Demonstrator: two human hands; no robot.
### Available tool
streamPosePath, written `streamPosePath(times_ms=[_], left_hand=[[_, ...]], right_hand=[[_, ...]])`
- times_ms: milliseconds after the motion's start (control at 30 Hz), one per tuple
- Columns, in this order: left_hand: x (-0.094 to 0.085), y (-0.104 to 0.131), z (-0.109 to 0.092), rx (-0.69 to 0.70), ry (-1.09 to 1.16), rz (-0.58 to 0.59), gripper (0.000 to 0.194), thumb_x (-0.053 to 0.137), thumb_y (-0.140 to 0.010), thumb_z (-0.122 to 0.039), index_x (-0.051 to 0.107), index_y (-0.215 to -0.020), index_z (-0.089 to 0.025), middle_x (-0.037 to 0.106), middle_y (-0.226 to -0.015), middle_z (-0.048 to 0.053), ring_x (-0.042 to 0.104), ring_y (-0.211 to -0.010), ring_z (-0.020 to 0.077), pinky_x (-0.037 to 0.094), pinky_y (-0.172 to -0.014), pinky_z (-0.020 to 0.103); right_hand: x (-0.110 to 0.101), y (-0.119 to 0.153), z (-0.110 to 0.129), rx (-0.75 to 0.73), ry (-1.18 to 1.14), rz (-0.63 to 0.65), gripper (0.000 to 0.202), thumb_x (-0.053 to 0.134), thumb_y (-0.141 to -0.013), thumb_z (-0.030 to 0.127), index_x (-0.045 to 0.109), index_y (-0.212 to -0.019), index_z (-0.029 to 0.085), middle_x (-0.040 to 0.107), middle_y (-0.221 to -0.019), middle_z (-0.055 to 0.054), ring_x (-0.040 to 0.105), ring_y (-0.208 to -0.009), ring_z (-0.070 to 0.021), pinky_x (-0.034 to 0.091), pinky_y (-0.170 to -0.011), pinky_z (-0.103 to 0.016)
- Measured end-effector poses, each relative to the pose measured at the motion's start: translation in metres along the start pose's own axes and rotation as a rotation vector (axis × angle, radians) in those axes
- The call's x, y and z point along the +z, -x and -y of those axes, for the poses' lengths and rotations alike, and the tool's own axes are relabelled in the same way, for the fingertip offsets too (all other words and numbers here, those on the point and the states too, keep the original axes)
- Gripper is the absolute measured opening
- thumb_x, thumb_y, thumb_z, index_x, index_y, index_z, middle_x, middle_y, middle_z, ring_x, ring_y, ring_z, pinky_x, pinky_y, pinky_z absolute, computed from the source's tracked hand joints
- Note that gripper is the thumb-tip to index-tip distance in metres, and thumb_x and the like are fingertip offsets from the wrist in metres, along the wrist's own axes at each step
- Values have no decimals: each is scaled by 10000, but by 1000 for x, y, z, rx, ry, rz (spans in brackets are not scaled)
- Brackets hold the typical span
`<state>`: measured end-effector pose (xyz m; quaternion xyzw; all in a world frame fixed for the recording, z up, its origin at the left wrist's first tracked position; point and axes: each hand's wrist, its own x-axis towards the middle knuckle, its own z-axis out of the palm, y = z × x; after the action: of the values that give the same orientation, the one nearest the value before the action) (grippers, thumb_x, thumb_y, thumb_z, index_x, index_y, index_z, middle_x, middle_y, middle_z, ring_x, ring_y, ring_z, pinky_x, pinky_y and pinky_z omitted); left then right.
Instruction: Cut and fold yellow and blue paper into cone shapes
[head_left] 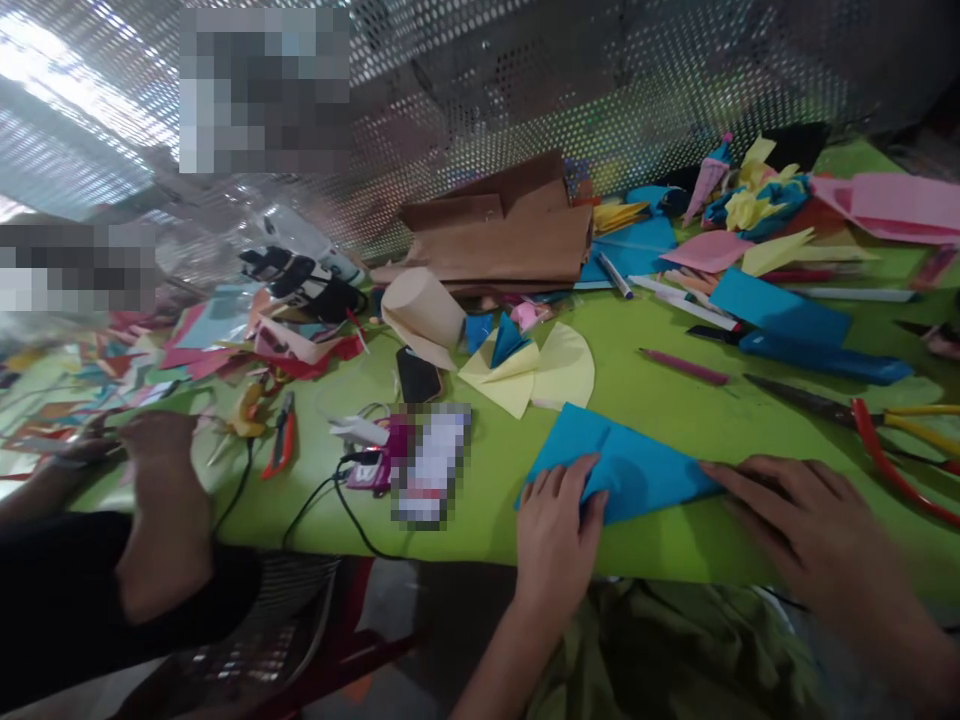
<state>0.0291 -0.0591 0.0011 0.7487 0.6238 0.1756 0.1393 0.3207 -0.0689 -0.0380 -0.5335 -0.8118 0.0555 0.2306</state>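
My left hand (pixel 551 530) rests on the blue, folded, roughly triangular paper sheet (pixel 645 470), fingers bent, not clenched, probably to pin it flat. Right hand (pixel 814 515) has fingertips at its narrow tip, probably steadying the point; pinch or press, can't tell. So the sheet spans my 2 hands, wide end under left fingers. Beyond left fingers: pale yellow paper fan (pixel 571 368). Beyond right: dark-bladed metal scissors (pixel 806 402). Farthest: creased brown paper (pixel 502 245).
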Motion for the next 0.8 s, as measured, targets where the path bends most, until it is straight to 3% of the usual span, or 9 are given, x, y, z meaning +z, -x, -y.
streamPosePath(times_ms=[167,333,567,800], left_hand=[[0,-2,1,23,-22,-9,339,554,-1010,-276,609,-1343,-309,735,-1121,67,672,-966,255,532,-859,410],[0,-2,2,32,-34,-5,348,558,-1007,-258,605,-1348,-308,737,-1122,68,678,-966,261,531,-861,414],[-3,-4,1,40,-39,12,347,550,-1013,-247,602,-1352,-302,733,-1156,51,676,-969,248,534,-841,398],[-4,-4,1,34,-41,21,311,536,-1024,-251,645,-1312,-296,721,-1063,50,653,-910,230,526,-786,363]], right_hand=[[-2,-1,3,11,-3,2,641,526,-990,318,368,-1583,505,697,-1128,-68,633,-950,-337,498,-796,-543],[-4,1,4,-1,14,42,681,521,-951,249,398,-1563,521,703,-1201,-64,648,-1024,-354,511,-800,-526],[-7,3,3,-39,26,73,598,536,-990,241,460,-1561,402,687,-1202,-80,626,-1009,-303,486,-832,-481],[-5,1,5,-56,64,81,545,523,-999,265,509,-1535,362,685,-1177,-92,621,-999,-300,479,-839,-472]])
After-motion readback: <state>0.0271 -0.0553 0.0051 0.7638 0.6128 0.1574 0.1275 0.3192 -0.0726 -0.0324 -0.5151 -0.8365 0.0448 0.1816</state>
